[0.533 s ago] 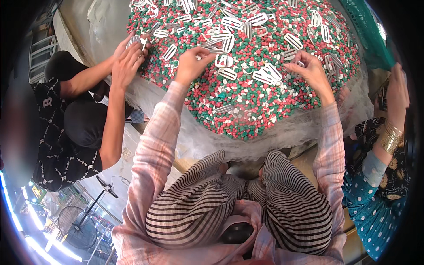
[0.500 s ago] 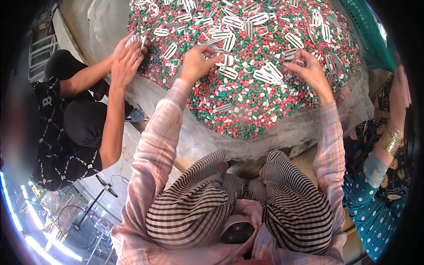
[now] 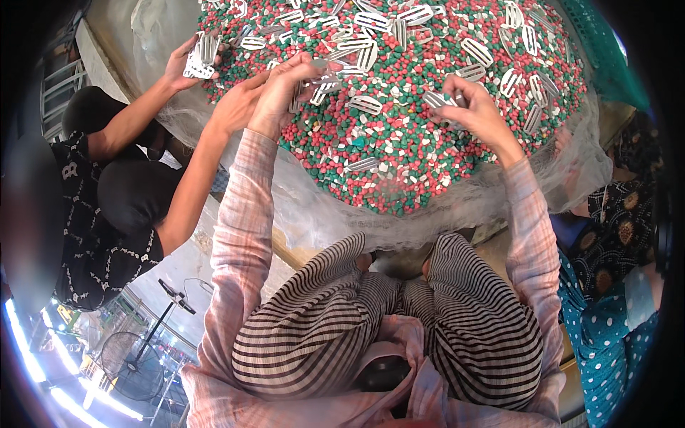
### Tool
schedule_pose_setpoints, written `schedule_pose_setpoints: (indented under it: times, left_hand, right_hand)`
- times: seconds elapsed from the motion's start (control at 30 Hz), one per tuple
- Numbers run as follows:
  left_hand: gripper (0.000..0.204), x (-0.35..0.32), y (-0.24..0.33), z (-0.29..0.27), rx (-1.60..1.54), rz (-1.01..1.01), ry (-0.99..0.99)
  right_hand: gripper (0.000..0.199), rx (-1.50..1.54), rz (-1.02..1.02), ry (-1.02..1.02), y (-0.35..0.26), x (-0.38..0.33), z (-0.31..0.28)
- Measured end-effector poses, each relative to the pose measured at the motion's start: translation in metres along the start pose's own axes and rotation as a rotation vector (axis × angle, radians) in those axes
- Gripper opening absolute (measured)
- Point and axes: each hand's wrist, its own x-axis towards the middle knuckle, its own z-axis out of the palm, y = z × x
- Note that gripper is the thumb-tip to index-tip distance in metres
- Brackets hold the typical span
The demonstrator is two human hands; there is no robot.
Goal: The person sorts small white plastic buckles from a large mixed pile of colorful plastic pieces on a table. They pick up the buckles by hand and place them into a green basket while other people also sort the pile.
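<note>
A wide heap of small red, green and white pellets (image 3: pixel 399 164) lies in front of me, strewn with flat, silvery slotted metal pieces (image 3: pixel 365 105). At the heap's left side, my left hand (image 3: pixel 275 103) is closed round a few slotted pieces (image 3: pixel 325 88). Its fingertips are partly hidden. Farther right, above the pellets, my right hand (image 3: pixel 478 114) pinches slotted pieces (image 3: pixel 437 100) between thumb and fingers. A co-worker's hand (image 3: pixel 239 103) reaches in right beside my left hand, partly behind it. The co-worker's other hand (image 3: pixel 184 68) holds a small stack of slotted pieces (image 3: pixel 203 57).
Clear plastic sheeting (image 3: pixel 328 221) lies along the heap's near edge. Green netting (image 3: pixel 606 64) borders the far right. A person in a dotted teal garment (image 3: pixel 599 335) sits at my right, the co-worker in black (image 3: pixel 107 264) at my left. A fan (image 3: pixel 132 360) stands lower left.
My left hand has moved left, and slotted pieces now show at its fingers. My right hand has shifted left and now pinches slotted pieces. One co-worker's hand has reached over toward my left hand.
</note>
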Motion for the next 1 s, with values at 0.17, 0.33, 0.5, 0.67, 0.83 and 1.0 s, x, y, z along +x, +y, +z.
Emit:
schedule_pose_setpoints:
  times: [0.17, 0.33, 0.5, 0.67, 0.83, 1.0]
  left_hand:
    - [0.010, 0.000, -0.019, -0.014, -0.158, -0.061, 0.043]
    - [0.033, 0.007, -0.044, -0.028, 0.885, 0.025, 0.319]
    - [0.051, 0.011, -0.075, -0.028, 1.296, 0.311, 0.376]
    - [0.039, -0.007, -0.069, -0.020, 1.375, 0.199, 0.216]
    - [0.034, -0.045, -0.048, -0.057, 0.712, 0.077, -0.013]
    - [0.039, -0.080, -0.044, -0.042, 0.721, 0.279, -0.091]
  right_hand:
    - [0.037, -0.647, 0.081, -0.043, -0.047, -0.001, -0.003]
    - [0.043, 0.283, 0.085, -0.196, -0.051, -0.006, -0.002]
    - [0.041, -0.452, 0.121, -0.100, -0.039, 0.037, 0.043]
    - [0.033, -1.045, -0.279, -0.054, -0.009, 0.059, 0.098]
    - [0.026, -0.883, -0.241, -0.203, -0.033, 0.039, 0.077]
    - [0.021, 0.188, 0.119, -0.456, -0.048, -0.016, 0.017]
